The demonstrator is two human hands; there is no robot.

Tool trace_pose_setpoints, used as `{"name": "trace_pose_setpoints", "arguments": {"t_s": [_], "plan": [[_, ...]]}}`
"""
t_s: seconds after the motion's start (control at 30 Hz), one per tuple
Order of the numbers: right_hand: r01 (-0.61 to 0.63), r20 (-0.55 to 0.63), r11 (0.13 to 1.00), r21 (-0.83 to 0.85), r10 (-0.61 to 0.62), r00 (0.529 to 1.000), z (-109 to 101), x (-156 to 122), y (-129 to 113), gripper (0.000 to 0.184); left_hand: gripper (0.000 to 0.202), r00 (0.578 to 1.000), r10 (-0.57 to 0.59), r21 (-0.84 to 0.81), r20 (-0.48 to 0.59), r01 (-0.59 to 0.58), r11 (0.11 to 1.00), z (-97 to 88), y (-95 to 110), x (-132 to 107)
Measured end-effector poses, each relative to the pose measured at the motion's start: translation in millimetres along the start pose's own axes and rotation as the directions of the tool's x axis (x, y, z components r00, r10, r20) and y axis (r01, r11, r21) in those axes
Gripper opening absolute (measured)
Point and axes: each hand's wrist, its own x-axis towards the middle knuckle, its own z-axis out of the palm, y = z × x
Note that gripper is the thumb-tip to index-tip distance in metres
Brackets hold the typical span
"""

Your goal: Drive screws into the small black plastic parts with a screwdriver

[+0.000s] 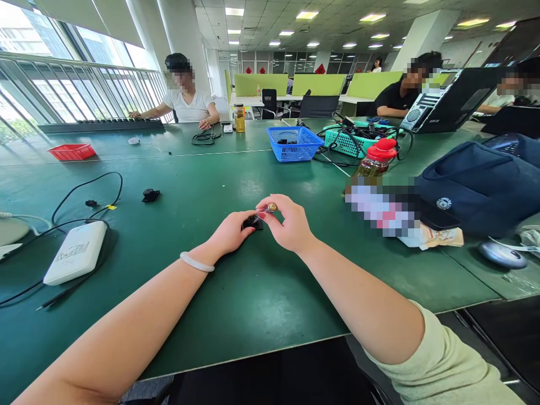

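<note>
Where the grips meet: the small black part (252, 221) sits low on the green worktop (253, 315), on the wearer's side of the blue basket (297, 153).
Left grip: this hand (231, 232) pinches the black part between thumb and fingers, seemingly steadying it.
Right grip: this hand (291, 225) pinches a slim tool (271, 207), perhaps a screwdriver, its brass-coloured end facing up and right over the part.
Progress: both part and tool are in the fingers, so work on the part appears under way rather than finished; the tool's tip is hidden, so how much is done or left cannot be told.
Loose black pieces: one (151, 194) and a smaller one (90, 203) lie untouched, left of the blue basket and nearer the wearer.
White box: the flat white device (78, 253), with black cable around it, lies farther left of the basket and nearer still.
Red tray: the shallow red tray (72, 152) stands well left of the basket.
Green basket: heaped with cables, this basket (343, 143) stands just right of the blue one.
Co-worker: a person in a white shirt (188, 104) sits beyond the basket, to its left.
</note>
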Motion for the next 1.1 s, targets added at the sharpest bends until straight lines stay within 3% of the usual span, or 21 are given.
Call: {"name": "trace_pose_setpoints", "arguments": {"t_s": [0.23, 0.47, 0.53, 0.6, 0.73, 0.87, 1.0, 1.1], "plan": [[0.014, 0.036, 1.000, -0.001, -0.013, 0.999, -1.3, 1.2, -1.4, 0.008, 0.030, 0.999, 0.026, -0.023, -0.022, -0.027, 0.999, 1.6, -2.5, 0.1], [0.202, 0.262, 0.977, -0.064, -0.178, 0.948, 9.2, -1.9, -9.5, 0.015, 0.013, 0.986, 0.164, -0.044, -0.034, -0.165, 0.985, 2.7, -3.9, 0.9], [0.266, 0.304, 0.962, -0.058, -0.236, 0.923, 12.2, -2.8, -9.1, 0.018, 0.016, 0.981, 0.192, -0.038, -0.027, -0.193, 0.980, 2.6, -3.9, 1.1], [0.263, 0.280, 0.964, -0.051, -0.239, 0.930, 12.9, -2.6, -5.9, 0.019, 0.025, 0.986, 0.164, -0.051, -0.028, -0.166, 0.985, 2.0, -3.1, 0.8], [0.024, -0.003, 0.999, -0.032, -0.024, 1.000, 7.0, 0.8, 6.4, 0.010, 0.055, 0.999, -0.030, -0.097, -0.032, 0.026, 0.995, 0.4, 0.2, -1.3], [-0.248, -0.210, 0.962, 0.116, 0.268, 0.940, -0.5, 5.5, 20.9, 0.009, 0.087, 0.991, -0.136, -0.144, -0.009, 0.133, 0.981, -0.4, 2.6, -3.7], [-0.326, -0.282, 0.911, 0.252, 0.392, 0.876, -1.7, 7.6, 28.6, 0.012, 0.088, 0.989, -0.148, -0.143, 0.006, 0.147, 0.979, -0.6, 2.5, -4.6], [-0.322, -0.238, 0.912, 0.254, 0.381, 0.893, 1.9, 6.0, 26.4, 0.014, 0.090, 0.993, -0.118, -0.139, 0.004, 0.118, 0.983, 0.0, 2.0, -5.0]]}}
